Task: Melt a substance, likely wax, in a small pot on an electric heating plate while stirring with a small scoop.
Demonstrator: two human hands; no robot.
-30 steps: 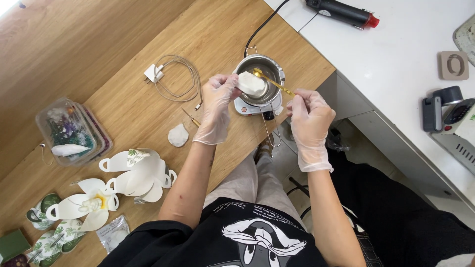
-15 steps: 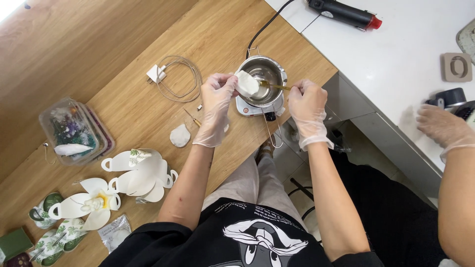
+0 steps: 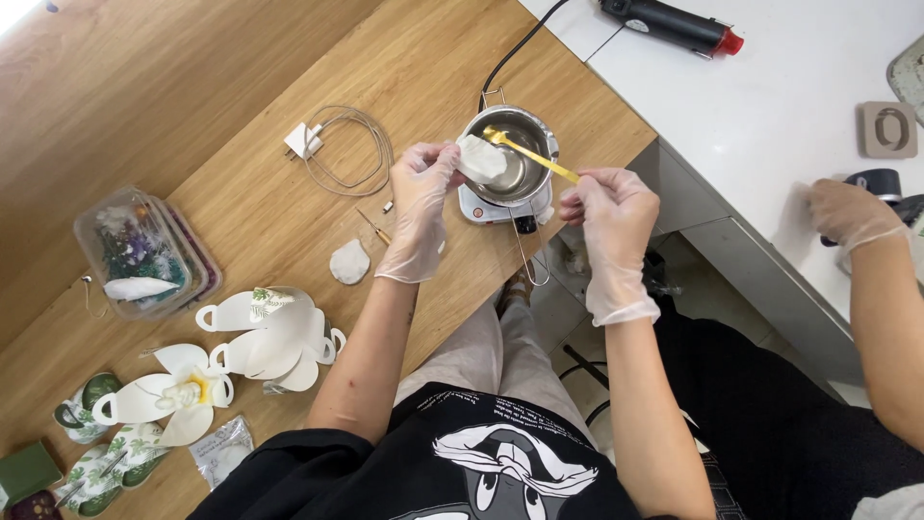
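Observation:
A small steel melting pot sits on a white electric warmer near the edge of the wooden table. My left hand, in a clear glove, holds a white moulded piece over the pot's left rim. My right hand, also gloved, pinches the handle of a thin gold spoon; its bowl is raised above the pot, next to the white piece.
A second white piece and a gold-handled pick lie left of the warmer, beside a white charger and cable. Paper cup cut-outs and a clear box are at the left. Another person's gloved hand rests on the white counter; a black heat gun lies there.
My right hand has lifted the gold spoon out of the pot and drawn back to the right, raising its bowl beside the white piece. The other person's hand has moved further onto the counter.

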